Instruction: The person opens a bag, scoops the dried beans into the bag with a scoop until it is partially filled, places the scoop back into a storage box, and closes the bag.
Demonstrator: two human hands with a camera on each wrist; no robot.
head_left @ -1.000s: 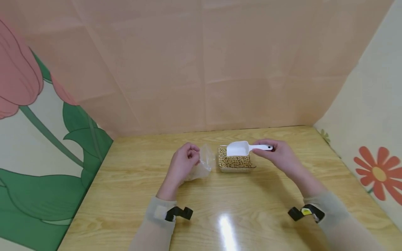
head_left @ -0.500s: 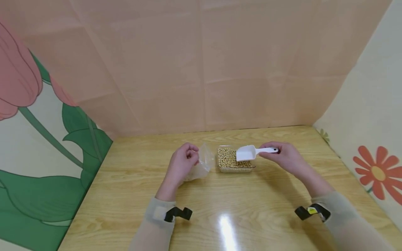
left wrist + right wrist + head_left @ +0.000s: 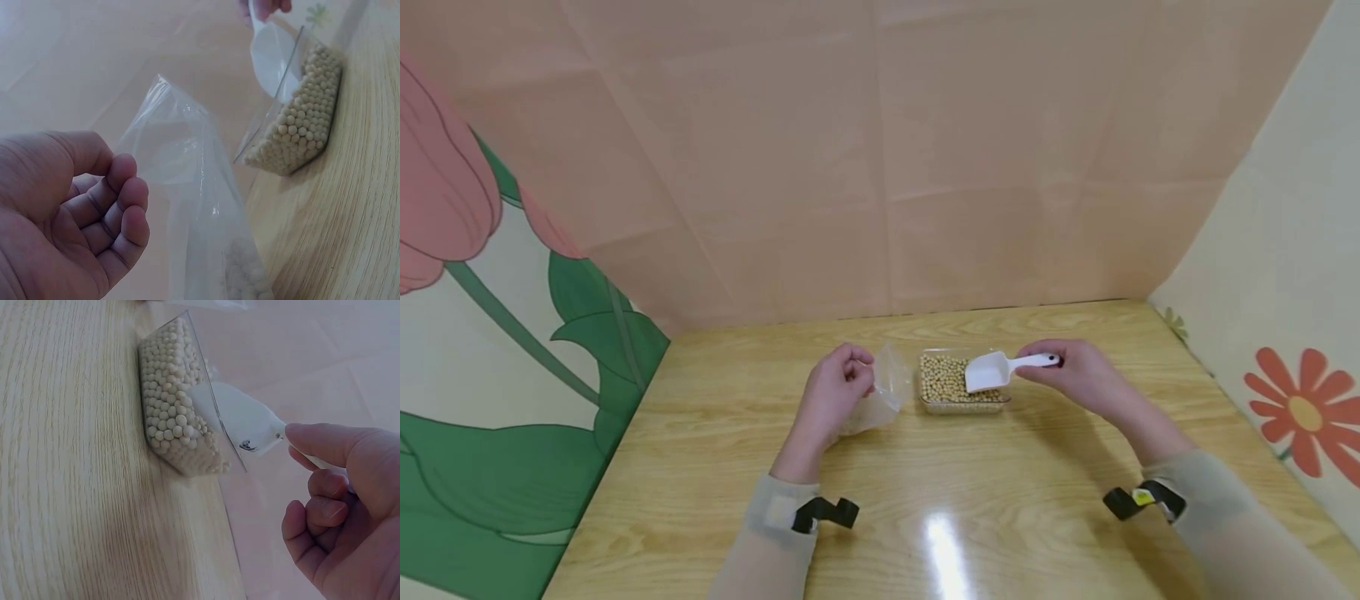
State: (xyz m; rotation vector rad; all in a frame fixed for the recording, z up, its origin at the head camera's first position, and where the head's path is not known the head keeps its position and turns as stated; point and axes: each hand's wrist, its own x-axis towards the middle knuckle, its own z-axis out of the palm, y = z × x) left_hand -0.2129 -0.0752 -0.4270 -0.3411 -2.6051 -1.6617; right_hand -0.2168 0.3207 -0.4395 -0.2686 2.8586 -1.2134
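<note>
Head view bright; white glare (image 3: 946, 550) on table (image 3: 685, 467); soft shadow (image 3: 1067, 442) below right hand (image 3: 1075, 371); wrist views dimmer, hazy.

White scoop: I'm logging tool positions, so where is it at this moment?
In the head view, the white scoop is right of centre, gripped by the right hand and extending over the right part of the clear container of beans.

White scoop (image 3: 987, 372), prev. above beans (image 3: 942, 380), now sits further R w/ its tip in them.

wood-grain table (image 3: 1022, 508), box (image 3: 964, 407) of beans (image 3: 942, 379), clear bag (image 3: 891, 385)
</note>
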